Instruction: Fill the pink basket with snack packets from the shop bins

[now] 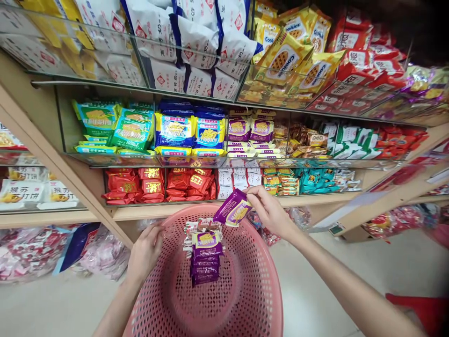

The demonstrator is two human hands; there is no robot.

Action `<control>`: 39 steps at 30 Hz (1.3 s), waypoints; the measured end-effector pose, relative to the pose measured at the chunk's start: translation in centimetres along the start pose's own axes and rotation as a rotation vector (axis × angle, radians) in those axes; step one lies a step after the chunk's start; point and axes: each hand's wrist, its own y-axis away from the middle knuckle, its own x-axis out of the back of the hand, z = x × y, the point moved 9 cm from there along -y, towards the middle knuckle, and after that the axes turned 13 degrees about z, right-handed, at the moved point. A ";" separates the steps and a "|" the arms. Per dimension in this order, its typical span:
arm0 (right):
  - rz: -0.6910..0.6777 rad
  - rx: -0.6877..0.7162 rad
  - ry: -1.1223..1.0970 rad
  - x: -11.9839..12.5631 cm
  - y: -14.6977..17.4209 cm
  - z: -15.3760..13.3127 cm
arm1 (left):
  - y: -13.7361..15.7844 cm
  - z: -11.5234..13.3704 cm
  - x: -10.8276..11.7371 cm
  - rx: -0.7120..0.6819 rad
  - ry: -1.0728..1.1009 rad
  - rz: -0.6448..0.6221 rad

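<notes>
My right hand pinches a purple pack of soda biscuits by one end, tilted over the far right part of the pink plastic basket. My left hand is closed on the basket's left rim, its fingers bent over the edge. Inside the basket lies a row of purple soda biscuit packs. Small white and red packets lie behind them, partly covered. Similar purple packs sit in the middle shelf.
Glass-fronted shelves hold blue-and-yellow packs, green packs, red packets and yellow cookie bags. A wooden shelf edge runs just behind the basket. Bagged goods lie low at the left, others at the right.
</notes>
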 end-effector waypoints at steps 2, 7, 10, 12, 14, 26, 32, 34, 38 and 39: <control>0.054 -0.086 -0.074 -0.3 0.2 1.4 | 0.1 -0.1 0.0 0.008 0.001 -0.003; 0.063 -0.273 -0.274 -2.3 1.2 4.3 | -0.2 1.2 1.5 -0.049 0.064 0.120; -0.086 -0.264 -0.257 -4.7 1.8 3.6 | -0.2 2.8 3.2 -0.124 0.177 0.231; -0.234 -0.224 -0.238 -6.9 2.3 2.1 | -0.2 3.5 3.5 -0.128 0.262 0.211; -0.385 -0.162 -0.213 -9.2 2.8 0.4 | -0.1 3.7 3.2 -0.068 0.358 0.133; -0.646 0.029 -0.169 -18.9 4.3 -4.0 | 1.8 2.8 -1.4 0.522 0.928 -0.480; -0.526 -0.132 -0.331 -18.9 4.8 -2.9 | 1.5 3.1 -1.6 0.607 0.909 -0.477; -0.485 -0.247 -0.459 -18.5 5.4 -2.4 | 1.6 2.9 -1.7 0.630 0.938 -0.475; -0.398 -0.437 -0.647 -17.9 7.0 -1.3 | 1.4 1.6 -1.8 0.689 0.978 -0.400; -0.380 -0.469 -0.676 -17.9 7.4 -1.1 | 1.3 1.2 -1.9 0.717 0.998 -0.376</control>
